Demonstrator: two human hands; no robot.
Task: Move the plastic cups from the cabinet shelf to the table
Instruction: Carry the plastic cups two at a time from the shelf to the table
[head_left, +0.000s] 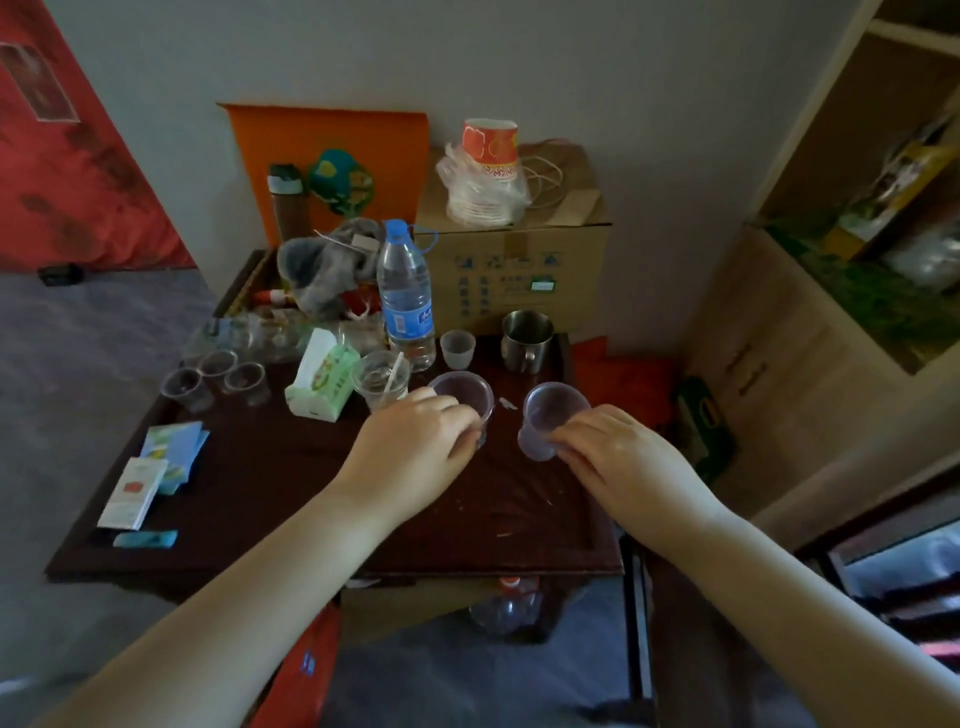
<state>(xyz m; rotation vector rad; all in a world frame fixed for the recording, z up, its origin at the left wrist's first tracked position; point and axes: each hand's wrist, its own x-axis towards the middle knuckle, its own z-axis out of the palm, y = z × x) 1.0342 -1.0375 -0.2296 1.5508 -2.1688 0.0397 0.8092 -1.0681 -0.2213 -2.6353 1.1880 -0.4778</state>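
head view: looking down on a cluttered dark table, both bare arms reaching in from the bottom edge.
cabinet (810, 332): pale wood, at the right, open shelves above closed doors; what lies on the shelves is too blurred to name.
table (291, 499): dark brown top with a raised rim, set against a grey wall.
cardboard box (514, 270): at the back of the table, with a bagged stack of paper cups (488, 171) on its lid.
water bottle (405, 296): upright, blue cap and label, just in front of the box's left corner.
tissue pack (322, 376): green and white, standing left of the middle.
steel mug (525, 340): upright near the back right, handle toward the camera.
left hand (415, 447): fingers closed round the near side of a clear purplish plastic cup (462, 397), which stands upright on the table.
right hand (618, 457): fingers clasping the lower part of a second plastic cup (550, 415), tilted with its mouth toward the camera; whether its base touches the table cannot be told.
the two held cups: near each other at mid table, not touching.
clear cup with stick (382, 376): just left of the left-hand cup.
three small clear cups (215, 376): grouped at the left side.
small frosted cup (458, 347): between bottle and mug.
paper packets (156, 473): near the left front rim.
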